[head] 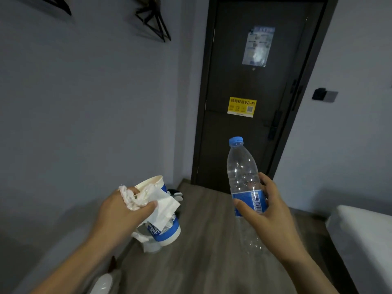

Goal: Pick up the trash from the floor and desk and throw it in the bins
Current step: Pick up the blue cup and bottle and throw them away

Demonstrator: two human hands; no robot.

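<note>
A grey wall (80, 107) fills the left half of the frame, and a dark door (254, 85) stands closed in the upper middle. A wood-look floor (203, 247) runs from the door down to the bottom edge. The corner of a white bed (364, 234) shows at the lower right.

In the lower middle, the right hand (269, 215) holds a clear plastic bottle (244, 172) upright in front of the door, with the thumb and fingers curled round its blue label and the blue cap on top. At the lower left, the left hand (125, 211) grips a white paper cup (167, 230) with a blue band, tilted, together with crumpled white tissue (161, 206) pinched under the thumb. Both are held above the floor.

A yellow Wi-Fi sticker (241, 106) sits mid-door, below a blue notice (257, 46). A small switch (324, 94) is on the right wall.
</note>
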